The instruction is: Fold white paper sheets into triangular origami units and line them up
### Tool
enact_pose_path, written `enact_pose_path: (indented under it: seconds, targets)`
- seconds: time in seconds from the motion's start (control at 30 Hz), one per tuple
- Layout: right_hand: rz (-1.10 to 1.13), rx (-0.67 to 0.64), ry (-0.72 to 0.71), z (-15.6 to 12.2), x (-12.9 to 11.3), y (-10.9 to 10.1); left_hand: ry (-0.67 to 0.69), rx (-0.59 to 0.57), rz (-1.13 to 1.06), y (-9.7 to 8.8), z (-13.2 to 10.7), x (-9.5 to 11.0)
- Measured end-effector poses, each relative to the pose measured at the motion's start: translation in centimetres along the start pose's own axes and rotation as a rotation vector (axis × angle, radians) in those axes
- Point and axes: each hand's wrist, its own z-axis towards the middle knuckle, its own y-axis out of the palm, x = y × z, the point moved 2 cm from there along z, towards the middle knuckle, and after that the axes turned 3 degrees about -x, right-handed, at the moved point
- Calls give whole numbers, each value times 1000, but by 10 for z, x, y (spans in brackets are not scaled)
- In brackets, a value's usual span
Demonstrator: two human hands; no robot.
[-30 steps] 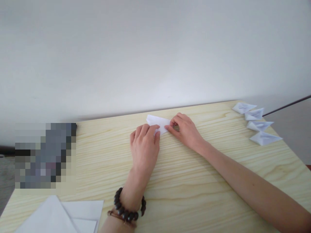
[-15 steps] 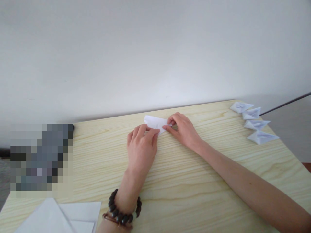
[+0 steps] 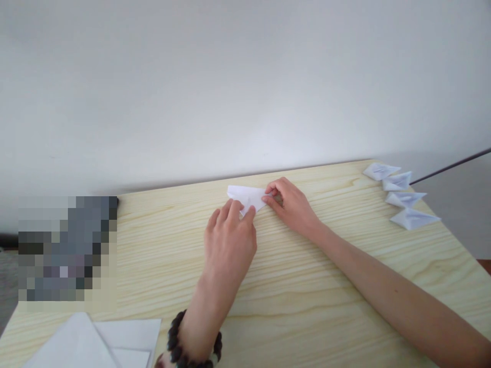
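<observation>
A pale, plain wall (image 3: 245, 92) filled the upper part of your view, and below it a light wood-grained desk (image 3: 307, 296) reached across, its far edge along the wall. On the desk's left side you had a long dark object (image 3: 79, 240), blurred into blocks too coarse to identify. Nearer you, in the lower left corner, lay white paper sheets (image 3: 72, 345), overlapping and cut off by the frame.

Your left hand (image 3: 231, 237) reached over the middle of the desk; its grip was parted, thumb and forefinger a little spread, their tips touching the near edge of a folded white paper (image 3: 253, 196). Your right hand (image 3: 293, 208) had its grip pinched on that paper's right end, between thumb and fingertips. The paper sat near the desk's far edge, between your two hands.

Well to the right, by the desk's right edge, four pointed paper shapes (image 3: 415, 219) stood in a close row. Around your left wrist you wore a dark bead bracelet (image 3: 174, 343).
</observation>
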Motion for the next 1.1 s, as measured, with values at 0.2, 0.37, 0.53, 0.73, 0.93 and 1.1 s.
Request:
enact_pose_path:
  seconds: [0.2,0.37,0.53,0.73,0.93,1.1]
  targets:
    - [-71,-5,-42,-2,-3,2,-15,-38,39,-3,0,4]
    - [21,-52,-18,1,-1,-4,-4,-62,58,-5,0,4]
    - [110,-53,-22,2,4,-9,-7,-79,58,-4,0,3]
    - [-14,-16,1,-2,-1,-2,-8,-78,69,-2,-1,4]
    - [44,-91,-21,0,-2,-7,-8,-105,70,-2,0,5]
    - [107,-86,-52,0,1,-9,-3,-109,76,-3,0,7]
